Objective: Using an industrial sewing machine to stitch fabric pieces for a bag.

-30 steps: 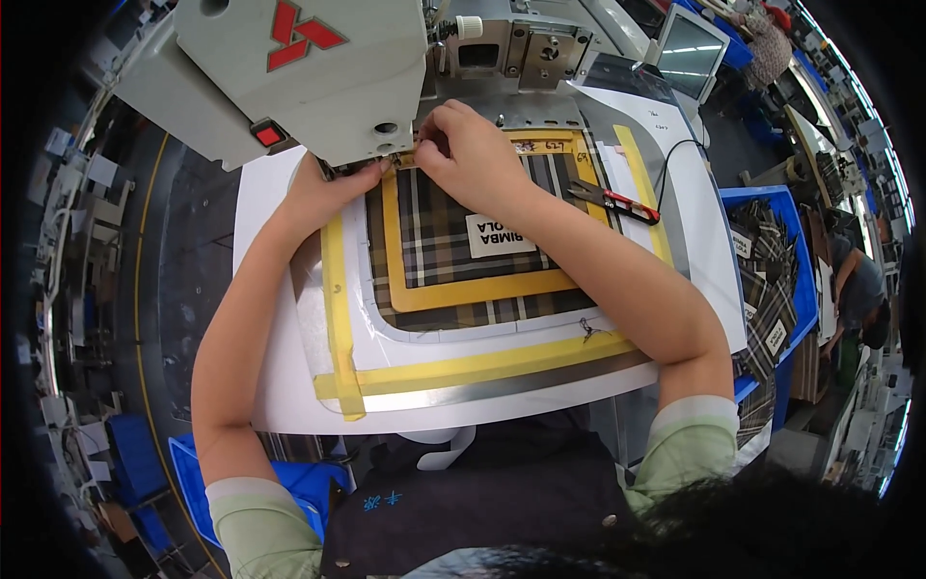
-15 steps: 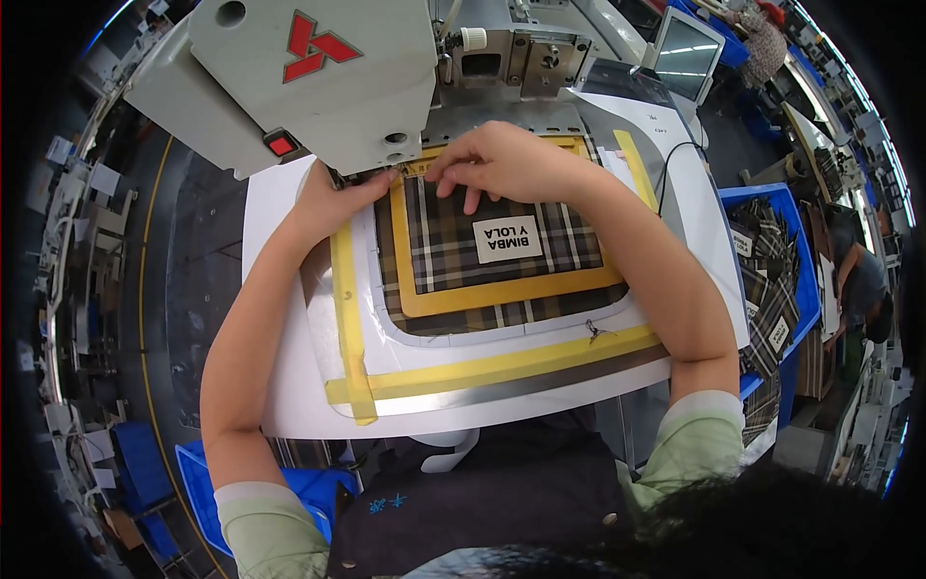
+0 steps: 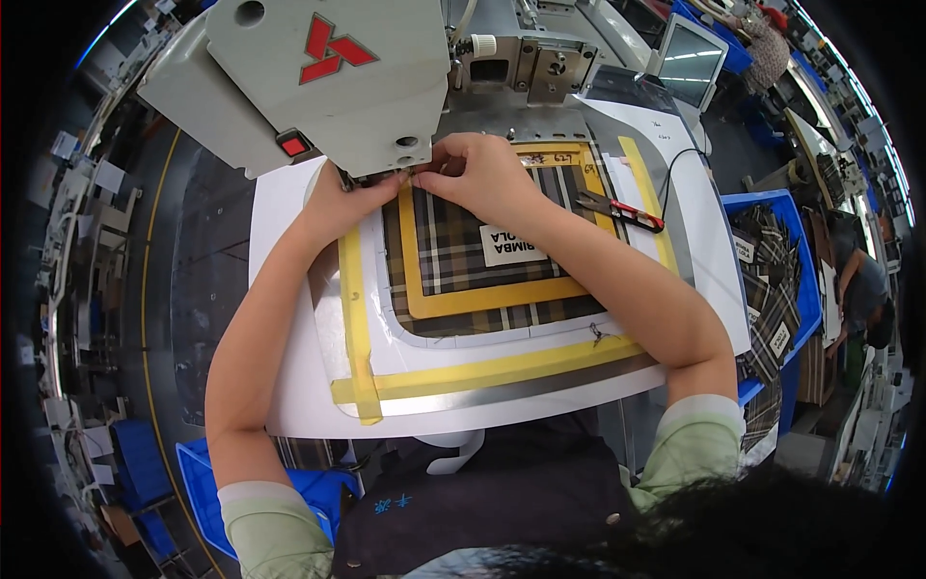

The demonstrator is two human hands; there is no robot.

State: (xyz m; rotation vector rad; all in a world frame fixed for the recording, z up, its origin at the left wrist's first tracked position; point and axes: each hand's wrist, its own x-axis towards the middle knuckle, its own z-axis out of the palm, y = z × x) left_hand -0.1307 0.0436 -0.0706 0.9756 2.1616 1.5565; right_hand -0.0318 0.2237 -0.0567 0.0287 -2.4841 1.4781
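Observation:
My left hand (image 3: 349, 205) reaches under the sewing machine head (image 3: 386, 106), its thumb and fingertips pinched near the needle area, partly hidden by the head. My right hand (image 3: 490, 179) meets it there, thumb and forefinger closed together. What the fingertips hold is too small to make out. Below them lies brown-and-black plaid fabric (image 3: 453, 261) with a white label (image 3: 503, 246), partly covered by my right forearm. Around the fabric's middle sits a yellow frame (image 3: 502, 297). Thread snips (image 3: 632, 212) with red-and-black handles rest across the frame's right side.
Yellow tape (image 3: 482, 372) borders the clear plate on the white work surface (image 3: 289, 410). A blue bin (image 3: 808, 275) of labelled plaid pieces stands at the right, another blue bin (image 3: 207, 492) at lower left. A screen (image 3: 690, 63) stands at the back right.
My right hand has moved left from above the fabric to my left hand's fingertips, its fingers closing. My right forearm has shifted, leaving the snips in sight and covering part of the label.

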